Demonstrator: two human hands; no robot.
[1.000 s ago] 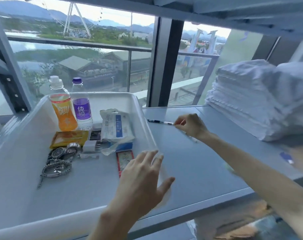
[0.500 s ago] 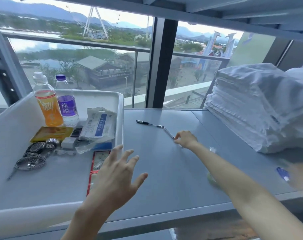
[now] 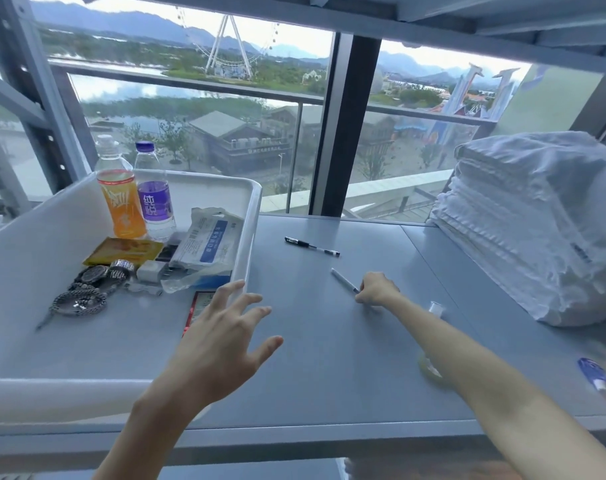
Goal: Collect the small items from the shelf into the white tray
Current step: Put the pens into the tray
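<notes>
Fingers on the right hand [image 3: 376, 289] are pinching a slim grey pen [image 3: 343, 280]; the left hand [image 3: 222, 337] is hovering, spread wide.

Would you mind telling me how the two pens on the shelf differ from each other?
The black pen is dark; the pale pen is light grey. The black pen lies free, farther back; the pale pen is pinched at its near end by the right hand. The black pen lies nearly across the shelf; the pale pen angles more steeply toward the person. Both are outside the tray, to its right.
</notes>
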